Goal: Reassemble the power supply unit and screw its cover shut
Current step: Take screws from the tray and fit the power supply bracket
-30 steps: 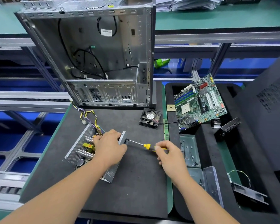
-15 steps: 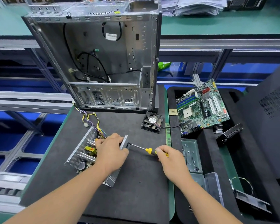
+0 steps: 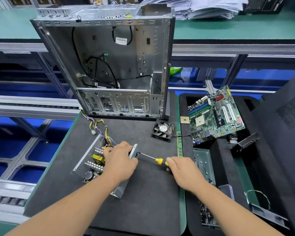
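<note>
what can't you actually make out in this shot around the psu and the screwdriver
Head view only:
- Screw: too small, hidden where the screwdriver tip meets the power supply unit wall.
- Screwdriver handle: mostly covered by the right hand.
- Unit's near interior: covered by the left hand.
- Fan label: too small.

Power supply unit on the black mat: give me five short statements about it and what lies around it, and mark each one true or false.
1. The right hand holds a yellow-handled screwdriver whose tip meets the power supply unit. True.
2. The left hand lies flat on the mat, away from the unit. False: it grips the unit's near-right end.
3. The unit's cover is fully closed. False: heatsinks and components show inside.
4. A small black fan lies on the black mat in front of the computer case. True.
5. The motherboard is mounted in the case. False: it leans in the foam tray to the right.
</note>
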